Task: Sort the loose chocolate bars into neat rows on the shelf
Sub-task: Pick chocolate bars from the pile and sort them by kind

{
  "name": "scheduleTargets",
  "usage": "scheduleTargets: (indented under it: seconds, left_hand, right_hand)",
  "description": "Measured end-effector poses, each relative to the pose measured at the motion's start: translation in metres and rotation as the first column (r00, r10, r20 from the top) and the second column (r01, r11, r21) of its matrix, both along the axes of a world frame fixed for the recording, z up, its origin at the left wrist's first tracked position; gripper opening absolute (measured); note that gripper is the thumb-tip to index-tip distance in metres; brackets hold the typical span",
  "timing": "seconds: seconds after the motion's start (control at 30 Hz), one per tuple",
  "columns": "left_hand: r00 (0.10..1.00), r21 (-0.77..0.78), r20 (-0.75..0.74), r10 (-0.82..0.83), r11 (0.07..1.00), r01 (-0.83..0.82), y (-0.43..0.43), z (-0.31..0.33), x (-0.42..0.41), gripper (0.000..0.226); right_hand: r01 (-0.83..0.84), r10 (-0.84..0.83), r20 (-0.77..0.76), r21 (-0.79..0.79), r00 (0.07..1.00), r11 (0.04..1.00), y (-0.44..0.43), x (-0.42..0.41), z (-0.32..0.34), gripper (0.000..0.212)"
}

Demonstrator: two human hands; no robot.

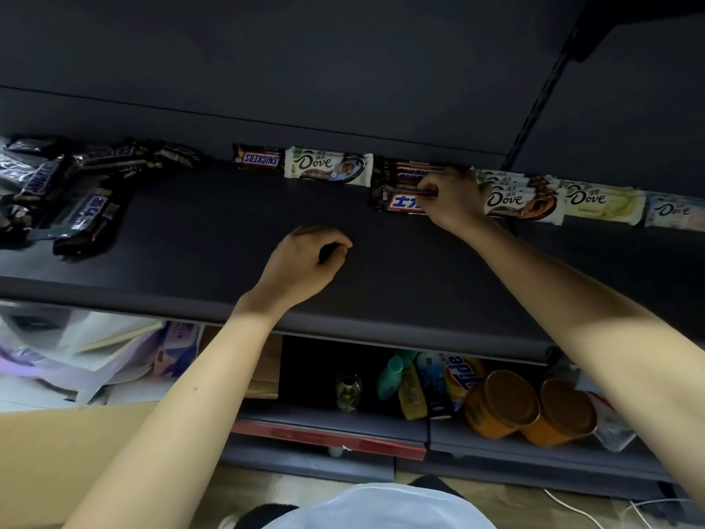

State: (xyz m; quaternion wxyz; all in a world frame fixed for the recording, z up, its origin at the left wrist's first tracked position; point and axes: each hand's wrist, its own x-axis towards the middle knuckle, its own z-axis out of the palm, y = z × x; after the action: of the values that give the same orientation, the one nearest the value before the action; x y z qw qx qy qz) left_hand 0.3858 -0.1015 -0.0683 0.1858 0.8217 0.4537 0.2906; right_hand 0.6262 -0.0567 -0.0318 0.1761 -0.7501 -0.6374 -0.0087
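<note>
Snickers bar [405, 202] in right hand [454, 200]

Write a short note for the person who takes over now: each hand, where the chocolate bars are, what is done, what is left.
Right hand: pinches a Snickers bar at the front of the Snickers row, at the back of the shelf.
Left hand: loosely curled, holds nothing, above the shelf middle.
Done: brown Dove row, yellow Dove row, blue Dove row, further right.
To do: loose pile at the shelf's left end; single Snickers and single Dove at the back, not in any row.
</note>
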Motion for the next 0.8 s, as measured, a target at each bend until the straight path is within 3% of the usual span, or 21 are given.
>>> scheduleTargets:
  seconds: [0.13,0.27,0.47,0.6,0.8]
  left_hand:
    - [0.997,0.066,-0.036,0.069,0.996,-0.067,0.002,0.005,-0.025,0.02]
    - [0.989,0.123,-0.026,0.142,0.983,-0.138,0.006,0.014,-0.079,0.019]
    - [0.952,0.118,-0.023,0.305,0.946,-0.3,0.013,0.01,-0.177,0.02]
    - [0.915,0.092,-0.047,0.4,0.914,-0.395,0.018,0.007,-0.227,0.019]
    - [0.917,0.112,-0.022,0.398,0.912,-0.394,0.022,-0.004,-0.27,0.018]
  right_hand:
    - [-0.038,0.037,0.027,0.031,0.999,0.999,-0.001,-0.034,0.004,0.038]
    - [-0.259,0.257,-0.04,-0.044,0.965,0.965,0.009,-0.114,0.003,0.032]
    - [-0.521,0.504,-0.179,-0.067,0.845,0.851,0.026,-0.239,-0.007,0.022]
    - [-0.561,0.544,-0.226,-0.018,0.808,0.827,0.033,-0.301,-0.015,0.022]
    - [-0.501,0.475,-0.233,-0.066,0.848,0.863,0.04,-0.371,-0.018,0.037]
